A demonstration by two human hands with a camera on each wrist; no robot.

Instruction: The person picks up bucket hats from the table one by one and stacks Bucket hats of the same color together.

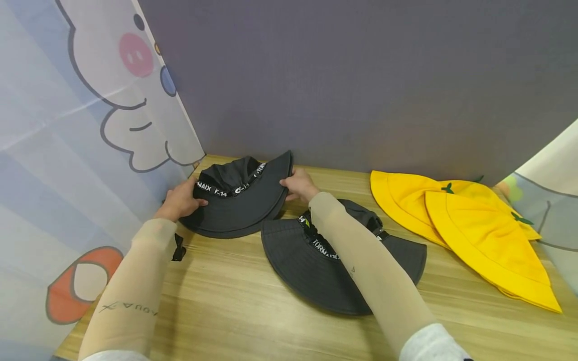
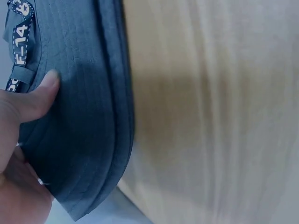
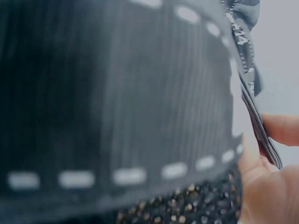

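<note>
Stacked charcoal-black cloth hats with broad brims [image 1: 235, 215]: between my two hands, at the far left of the pale wood-grain table [image 1: 226, 301]. They make the centre of my clock, with twelve pointing away from me. Two brim edges show, one just beneath the other, and the brim rises towards two o'clock. I cannot tell whether the undersides touch the wood.
Black ribbon band with white lettering [image 1: 220, 193]: runs round the upper crown; "F-14" is readable.
Left hand [image 1: 181, 201]: at nine o'clock, pinching the brim, my thumb laid on top near the band and my fingers underneath.
Right hand [image 1: 301, 184]: between two and three o'clock, pinching the raised brim edges between thumb and fingers.
Beige arm sleeves [image 1: 151, 255]: cover both my forearms; the right one crosses above the second black hat.
Second black broad-brimmed hat [image 1: 307, 265]: at four o'clock, on the table, its own lettered ribbon showing.
Bright yellow cloth hats with green leaf tips [image 1: 487, 240]: overlapping, just past three o'clock, well apart from my hands.
Plain grey upright panel [image 1: 338, 90]: behind everything, at twelve.
Pale cartoon-printed curtain [image 1: 45, 190]: along my left, from eight to eleven.
</note>
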